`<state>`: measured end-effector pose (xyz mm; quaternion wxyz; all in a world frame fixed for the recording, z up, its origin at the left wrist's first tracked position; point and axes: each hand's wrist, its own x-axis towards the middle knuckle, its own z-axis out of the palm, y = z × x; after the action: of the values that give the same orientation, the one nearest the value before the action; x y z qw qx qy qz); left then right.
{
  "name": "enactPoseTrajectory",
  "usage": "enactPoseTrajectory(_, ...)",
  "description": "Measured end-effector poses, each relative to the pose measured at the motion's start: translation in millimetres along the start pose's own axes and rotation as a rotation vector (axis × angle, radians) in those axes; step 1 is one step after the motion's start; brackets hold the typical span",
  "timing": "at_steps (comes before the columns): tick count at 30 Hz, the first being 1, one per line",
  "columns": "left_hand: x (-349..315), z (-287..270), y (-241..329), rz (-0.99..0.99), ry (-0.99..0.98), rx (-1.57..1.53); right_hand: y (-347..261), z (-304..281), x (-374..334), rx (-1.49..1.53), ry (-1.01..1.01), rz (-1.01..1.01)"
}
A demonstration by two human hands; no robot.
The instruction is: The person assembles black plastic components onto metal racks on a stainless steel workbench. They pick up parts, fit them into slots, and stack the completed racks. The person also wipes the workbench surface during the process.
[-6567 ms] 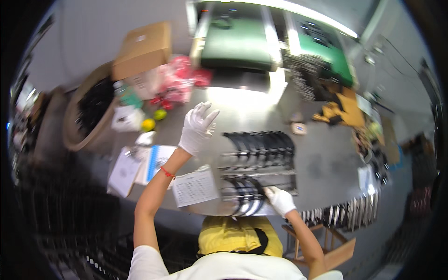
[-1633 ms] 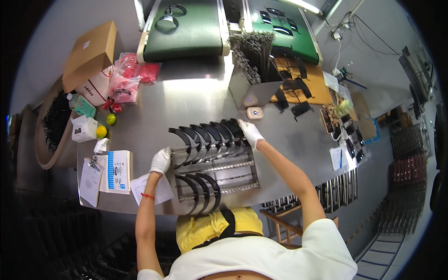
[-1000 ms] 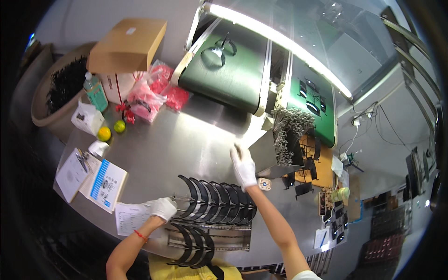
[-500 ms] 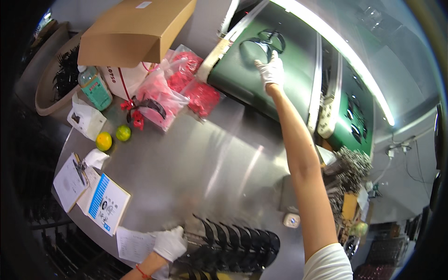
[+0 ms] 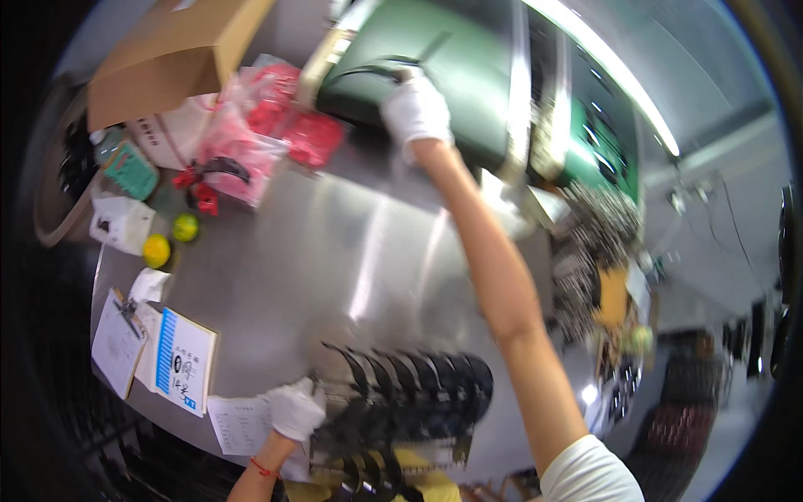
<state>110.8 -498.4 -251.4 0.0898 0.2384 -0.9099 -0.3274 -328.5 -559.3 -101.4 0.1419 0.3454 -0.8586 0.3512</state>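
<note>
My right hand (image 5: 416,110), in a white glove and blurred by motion, reaches over the near end of a green conveyor belt (image 5: 460,71). Its fingers are closed on a thin black curved piece (image 5: 368,70), shaped like a glasses frame. Low in the view, my left hand (image 5: 294,409), also gloved in white, is at the left end of a rack (image 5: 335,452). Its fingers are bent together; what they grip, if anything, is hidden. Several shiny black curved pieces (image 5: 410,381) stand in a row in that rack.
Left on the metal table (image 5: 276,276) are a clipboard (image 5: 119,343), a booklet (image 5: 186,360), two fruits (image 5: 156,250), a bottle (image 5: 130,167) and bags of red pieces (image 5: 314,138). A cardboard box (image 5: 167,67) stands behind. A second belt (image 5: 615,159) and metal parts (image 5: 598,213) lie right.
The view has shifted. My right hand has closed on the black piece lying on the belt and drawn it toward the belt's near end. My left hand stays at the rack.
</note>
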Motion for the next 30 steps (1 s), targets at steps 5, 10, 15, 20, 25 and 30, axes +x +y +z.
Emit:
enactPoseTrajectory(5, 7.2, -55.8, 14.8, -0.371, 0.002, -0.878, -108.4, -142.2, -203.4, 0.243, -0.148, -0.259)
enactPoseTrajectory(10, -29.9, -120.6, 81.7, -0.216, -0.123, -1.711, -173.8, -218.1, -307.6, 0.258, -0.369, -0.571)
enactPoseTrajectory(15, -82.1, -121.0, 119.0, -0.163, 0.056, -1.392, -160.9, -252.2, -390.2, 0.639, -0.453, 0.096)
enactPoseTrajectory(20, -118.6, -125.4, 120.4, 0.037, 0.291, -0.918, -98.7, -283.0, -474.0, 1.025, -0.283, 0.864)
enactPoseTrajectory(25, -132.7, -132.8, 136.1, -0.161, 0.068, -1.117, -79.1, -238.5, -545.5, 0.375, -0.554, 0.936)
enactPoseTrajectory(30, -147.9, -135.5, 133.2, -0.207, 0.019, -0.951, -85.3, -206.9, -553.9, 0.038, -0.682, 0.694)
